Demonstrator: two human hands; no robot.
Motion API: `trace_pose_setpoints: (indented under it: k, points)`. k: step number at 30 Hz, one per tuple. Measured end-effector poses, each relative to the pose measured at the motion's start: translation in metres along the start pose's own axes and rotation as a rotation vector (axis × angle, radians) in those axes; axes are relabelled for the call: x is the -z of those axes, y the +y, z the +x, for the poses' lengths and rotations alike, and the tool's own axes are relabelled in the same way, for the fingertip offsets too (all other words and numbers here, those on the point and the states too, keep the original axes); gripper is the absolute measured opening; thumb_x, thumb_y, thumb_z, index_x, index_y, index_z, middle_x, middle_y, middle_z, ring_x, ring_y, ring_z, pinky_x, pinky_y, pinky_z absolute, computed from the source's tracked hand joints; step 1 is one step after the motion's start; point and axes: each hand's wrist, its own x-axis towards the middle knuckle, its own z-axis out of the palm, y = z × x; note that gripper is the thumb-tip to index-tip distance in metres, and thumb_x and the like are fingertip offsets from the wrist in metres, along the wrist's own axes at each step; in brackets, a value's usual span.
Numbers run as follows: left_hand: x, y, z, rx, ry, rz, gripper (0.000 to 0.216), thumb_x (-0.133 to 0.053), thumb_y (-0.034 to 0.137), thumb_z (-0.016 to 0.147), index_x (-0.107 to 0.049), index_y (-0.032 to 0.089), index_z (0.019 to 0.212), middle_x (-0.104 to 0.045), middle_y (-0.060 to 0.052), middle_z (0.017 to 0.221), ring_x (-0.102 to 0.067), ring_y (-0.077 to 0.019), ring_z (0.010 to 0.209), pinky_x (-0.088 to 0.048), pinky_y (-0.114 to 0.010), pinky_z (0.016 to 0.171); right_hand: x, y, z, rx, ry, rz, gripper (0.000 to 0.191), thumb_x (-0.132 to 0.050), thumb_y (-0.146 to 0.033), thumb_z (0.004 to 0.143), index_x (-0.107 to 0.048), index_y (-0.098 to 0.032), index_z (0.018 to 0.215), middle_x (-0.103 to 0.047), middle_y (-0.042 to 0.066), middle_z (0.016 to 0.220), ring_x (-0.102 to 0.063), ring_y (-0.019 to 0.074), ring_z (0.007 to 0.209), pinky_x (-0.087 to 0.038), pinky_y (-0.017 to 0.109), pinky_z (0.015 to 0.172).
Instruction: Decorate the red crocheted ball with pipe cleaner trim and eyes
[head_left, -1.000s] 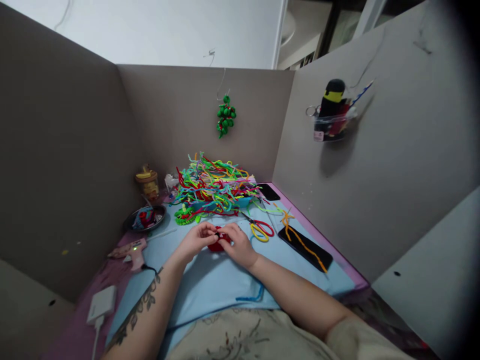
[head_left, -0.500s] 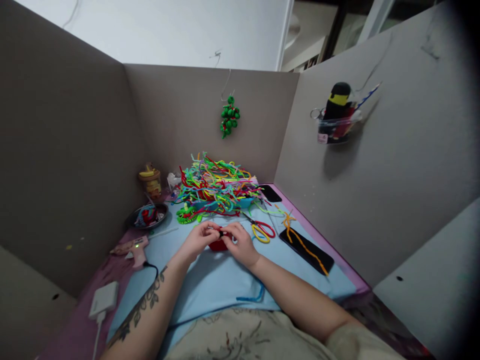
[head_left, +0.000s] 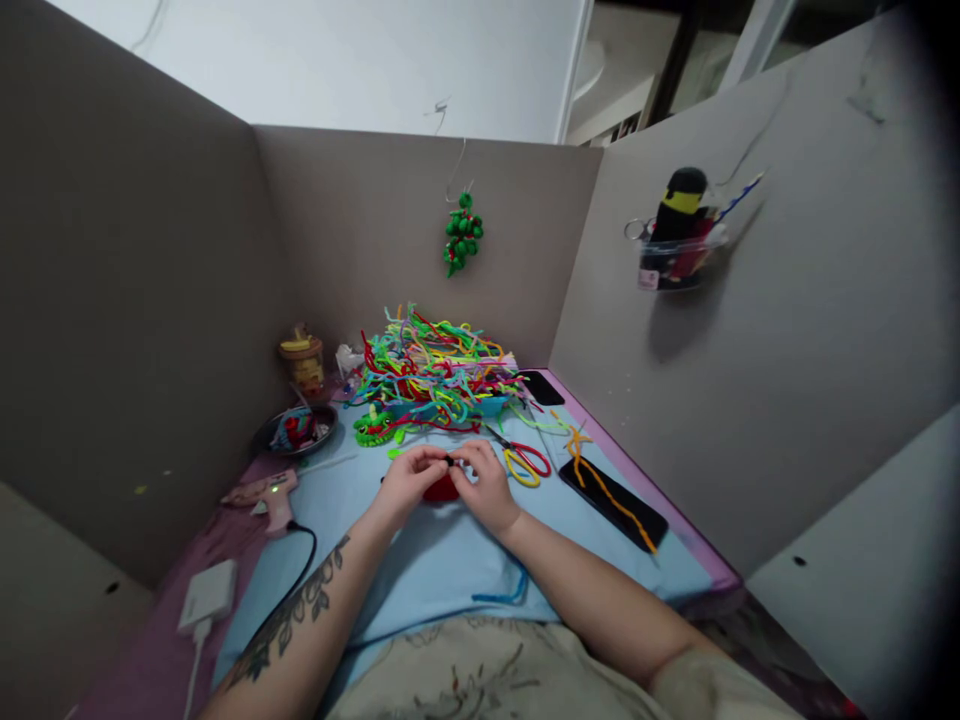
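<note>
The red pipe-cleaner piece (head_left: 441, 489) lies on the blue mat (head_left: 420, 570) at the front middle of the bench, between both hands. The left hand (head_left: 405, 482) and right hand (head_left: 489, 492) have their fingers pinched together on a small dark bit (head_left: 450, 461) at its top. Over the last second the hands have barely shifted. They have only closed in, so less red shows, which looks like fine fitting carried on in place. Scissors (head_left: 523, 462) lie just to the right and the pipe-cleaner heap (head_left: 431, 368) sits behind. A glue gun (head_left: 264, 493) lies to the left with its green light on. The sticker on the wall holder (head_left: 679, 262) is too small to read.
</note>
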Motion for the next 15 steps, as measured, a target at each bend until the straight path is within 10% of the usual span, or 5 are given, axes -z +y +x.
trace_pose_setpoints:
  k: [15]
  points:
    - [0.0022, 0.0028, 0.0011, -0.011, -0.001, 0.044, 0.031, -0.075, 0.034, 0.059, -0.056, 0.014, 0.072, -0.059, 0.002, 0.057, -0.049, -0.0078, 0.049, -0.033, -0.019, 0.049, 0.0036, 0.0022, 0.0043, -0.057, -0.042, 0.154, 0.012, -0.054, -0.017, 0.081, -0.063, -0.02, 0.088, -0.056, 0.005, 0.088, -0.055, 0.0177, 0.085, -0.047, 0.03, 0.073]
